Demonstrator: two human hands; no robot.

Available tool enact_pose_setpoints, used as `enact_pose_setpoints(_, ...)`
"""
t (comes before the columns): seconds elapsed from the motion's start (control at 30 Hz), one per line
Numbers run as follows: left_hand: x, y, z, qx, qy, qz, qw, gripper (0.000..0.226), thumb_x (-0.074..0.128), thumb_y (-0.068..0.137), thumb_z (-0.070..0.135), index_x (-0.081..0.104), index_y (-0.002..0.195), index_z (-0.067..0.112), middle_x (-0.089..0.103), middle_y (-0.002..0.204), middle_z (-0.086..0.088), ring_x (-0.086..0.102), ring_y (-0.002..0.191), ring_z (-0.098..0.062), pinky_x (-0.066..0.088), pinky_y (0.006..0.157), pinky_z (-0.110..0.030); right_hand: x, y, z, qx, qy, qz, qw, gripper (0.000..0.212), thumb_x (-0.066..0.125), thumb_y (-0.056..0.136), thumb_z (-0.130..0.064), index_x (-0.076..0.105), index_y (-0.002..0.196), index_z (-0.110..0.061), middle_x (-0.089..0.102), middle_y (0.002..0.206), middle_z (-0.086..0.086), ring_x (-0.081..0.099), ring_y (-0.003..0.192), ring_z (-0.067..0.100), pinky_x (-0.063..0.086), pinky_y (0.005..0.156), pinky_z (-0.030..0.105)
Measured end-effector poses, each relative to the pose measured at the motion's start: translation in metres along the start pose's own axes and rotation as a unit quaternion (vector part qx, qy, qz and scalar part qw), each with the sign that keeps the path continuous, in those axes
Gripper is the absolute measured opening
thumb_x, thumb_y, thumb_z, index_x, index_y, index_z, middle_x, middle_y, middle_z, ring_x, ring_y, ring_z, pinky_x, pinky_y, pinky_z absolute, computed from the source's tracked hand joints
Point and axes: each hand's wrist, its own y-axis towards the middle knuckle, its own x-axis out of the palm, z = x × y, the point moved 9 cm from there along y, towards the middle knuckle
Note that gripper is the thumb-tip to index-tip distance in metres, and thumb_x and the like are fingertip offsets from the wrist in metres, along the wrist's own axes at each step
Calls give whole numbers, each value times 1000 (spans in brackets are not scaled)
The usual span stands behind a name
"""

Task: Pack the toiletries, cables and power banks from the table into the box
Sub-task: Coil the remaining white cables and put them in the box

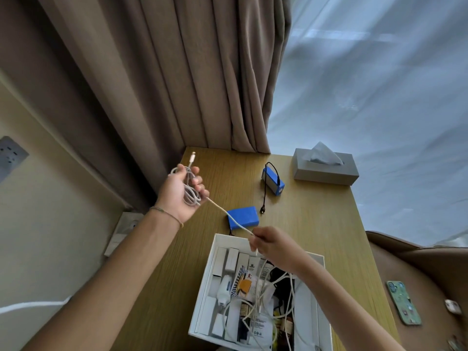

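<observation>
My left hand (183, 192) is raised above the wooden table (316, 224) and grips coiled loops of a white cable (228, 216); one plug sticks up past the fingers. The cable runs taut down to my right hand (272, 245), which pinches its other end above the white box (205, 279). The box holds small toiletry cartons, sachets, a white charger and tangled cables. A flat blue power bank (247, 216) lies on the table just beyond the box. A second blue power bank (273, 181) with a black cable (264, 198) lies farther back.
A grey tissue box (326, 171) stands at the table's far right corner. Brown curtains (177, 72) hang behind the table. On the brown seat at the right lies a phone in a green case (403, 302). A wall socket (10, 154) sits at the left.
</observation>
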Motion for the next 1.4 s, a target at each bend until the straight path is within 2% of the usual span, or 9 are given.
enact_pose_setpoints(0.17,-10,-6,25,187,312,54,930,46,44,100,53,59,77,17,54,63,-2,42,47,-11,36,44,-24,-36,-7,7,25,150,25,988,30,51,104,-20,64,78,-10,55,61,-1,53,60,17,47,75,37)
enact_pose_setpoints(0.27,21,-20,-18,201,509,-77,833,69,53,77,80,65,86,13,55,65,-8,42,48,-15,36,46,-31,-46,-5,-21,-15,251,-1,968,29,51,105,-19,67,83,-6,51,55,2,50,52,20,50,71,41)
enact_pose_setpoints(0.37,44,-33,-63,144,545,-217,797,78,70,65,73,55,99,5,65,82,-16,58,68,-26,52,65,-42,-42,-3,-51,-41,278,-60,958,32,50,105,-22,67,83,-7,46,56,9,43,45,20,51,57,34)
enact_pose_setpoints(0.63,47,-45,-56,83,471,-296,827,31,55,95,38,61,75,16,55,60,9,46,51,-5,42,51,-17,-55,-7,-37,-14,295,-66,953,37,53,102,-32,54,71,-13,40,57,-1,38,50,16,45,58,30)
enact_pose_setpoints(0.83,-1,-19,-12,75,187,-121,972,34,53,97,34,66,100,2,71,82,-7,64,72,-17,56,70,-28,-68,-21,2,1,349,-7,937,37,57,97,-41,56,68,-18,33,58,-1,32,53,17,45,59,28)
enact_pose_setpoints(1.0,-29,-7,-18,21,42,-32,998,40,37,105,36,64,101,7,70,120,-19,69,110,-33,54,93,-45,-56,-29,16,21,291,-11,957,33,50,104,-27,60,76,-12,34,56,-5,33,50,13,40,55,28)
enact_pose_setpoints(1.13,-22,-11,-31,-6,-71,-44,996,35,40,104,36,59,87,12,74,103,-14,69,108,-34,56,91,-50,-19,-33,7,49,196,-65,977,36,49,106,-26,65,76,-14,42,55,-9,39,50,10,41,51,23)
enact_pose_setpoints(1.3,-9,-31,-45,26,138,-27,990,28,45,103,35,62,104,13,72,80,-10,69,64,-21,60,66,-37,4,-35,-2,55,281,-82,955,34,49,106,-24,63,78,-11,35,56,-2,32,47,11,38,46,22)
enact_pose_setpoints(1.4,14,-51,-61,103,373,-75,919,29,42,105,31,64,118,16,75,91,-10,59,53,-16,52,51,-28,8,-34,-8,40,306,-76,948,33,49,105,-22,65,80,-9,37,54,-3,32,46,11,37,47,22)
